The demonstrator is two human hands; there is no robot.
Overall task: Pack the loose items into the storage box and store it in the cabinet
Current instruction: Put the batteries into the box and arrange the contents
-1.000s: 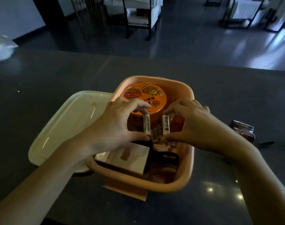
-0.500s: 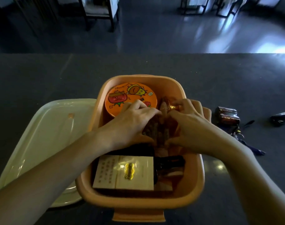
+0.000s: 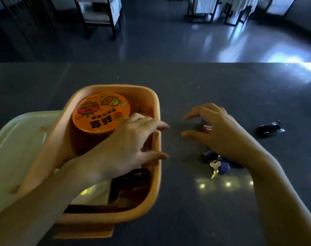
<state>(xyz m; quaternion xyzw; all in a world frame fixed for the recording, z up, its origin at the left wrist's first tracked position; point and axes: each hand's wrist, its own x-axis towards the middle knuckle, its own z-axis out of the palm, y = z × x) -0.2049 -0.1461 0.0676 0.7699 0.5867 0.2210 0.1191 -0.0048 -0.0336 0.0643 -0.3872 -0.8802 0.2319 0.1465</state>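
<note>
Room: dark glossy floor (image 3: 168, 41), chairs (image 3: 98, 16) beyond.
Counter (image 3: 222, 89): dark grey, reflecting lights.
Storage box (image 3: 115, 87): orange, uncovered, on counter's near left.
Lid (image 3: 18, 139): pale, beside box.
Left hand (image 3: 126, 148): splayed over box, grasping nothing.
Right hand (image 3: 220, 134): released, above counter near keys (image 3: 216, 166).

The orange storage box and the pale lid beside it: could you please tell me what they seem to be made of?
The storage box is probably moulded plastic with a matte to satin finish; its thick rounded rim and even orange colour suggest this. The lid is likely a similar plastic, smoother, judging by its one-piece rounded edge and soft sheen. The dim light leaves both uncertain.
</note>
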